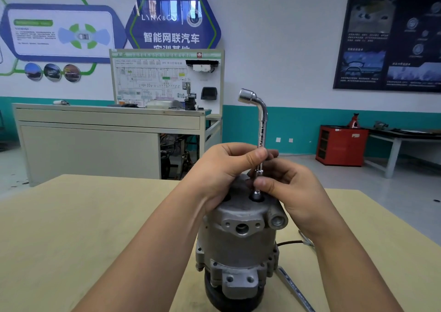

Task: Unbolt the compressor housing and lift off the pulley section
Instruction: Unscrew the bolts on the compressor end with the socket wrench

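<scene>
A grey cast-metal compressor (238, 245) stands on end on the yellow-beige table (83, 228), with its black pulley (214, 297) at the bottom. A chrome L-shaped socket wrench (261, 130) stands upright, its lower end seated in a bolt recess on the compressor's top face. My left hand (222, 168) pinches the wrench shaft near its middle. My right hand (286, 187) pinches the shaft just above the recess. The bolt itself is hidden by the wrench end.
A flat metal wrench (296, 290) and a dark cable (291, 242) lie on the table right of the compressor. Beyond the table stand a grey training bench (95, 144), a red tool cabinet (341, 144) and a dark-topped workbench (405, 136).
</scene>
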`<state>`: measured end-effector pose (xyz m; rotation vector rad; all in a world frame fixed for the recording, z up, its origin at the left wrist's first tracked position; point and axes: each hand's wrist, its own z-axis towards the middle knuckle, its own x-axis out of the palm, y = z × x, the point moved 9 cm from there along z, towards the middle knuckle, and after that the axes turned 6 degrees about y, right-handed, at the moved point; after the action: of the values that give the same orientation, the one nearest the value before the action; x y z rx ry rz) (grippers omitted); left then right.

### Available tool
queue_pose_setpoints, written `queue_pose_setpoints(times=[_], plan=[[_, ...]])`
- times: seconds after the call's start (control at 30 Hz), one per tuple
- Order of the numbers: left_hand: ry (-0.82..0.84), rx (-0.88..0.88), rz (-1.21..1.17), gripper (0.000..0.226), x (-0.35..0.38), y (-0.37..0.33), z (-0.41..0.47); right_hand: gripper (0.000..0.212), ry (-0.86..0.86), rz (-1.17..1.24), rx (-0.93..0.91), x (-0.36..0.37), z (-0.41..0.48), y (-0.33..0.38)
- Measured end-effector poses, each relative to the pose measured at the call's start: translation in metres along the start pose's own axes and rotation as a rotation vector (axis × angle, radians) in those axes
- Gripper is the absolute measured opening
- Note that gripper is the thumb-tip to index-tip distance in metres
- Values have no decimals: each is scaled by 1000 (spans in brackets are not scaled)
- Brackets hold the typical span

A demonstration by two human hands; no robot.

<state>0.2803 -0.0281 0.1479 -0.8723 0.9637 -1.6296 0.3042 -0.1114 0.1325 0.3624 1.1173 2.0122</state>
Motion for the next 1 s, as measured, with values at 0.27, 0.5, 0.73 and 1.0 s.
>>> queue_pose_setpoints(times=[0.27, 0.5, 0.73, 1.0], plan=[[105, -42, -73, 27, 11, 1, -3, 20, 83, 58, 11, 6, 0, 0], [35, -29, -36, 23, 4, 3, -1, 27, 28, 102, 20, 0, 1, -4], [-2, -13, -15, 15, -1, 2, -1, 25, 2, 46, -3, 1, 1, -1], [54, -51, -52, 23, 4, 5, -1, 23, 65, 69, 20, 4, 0, -2]])
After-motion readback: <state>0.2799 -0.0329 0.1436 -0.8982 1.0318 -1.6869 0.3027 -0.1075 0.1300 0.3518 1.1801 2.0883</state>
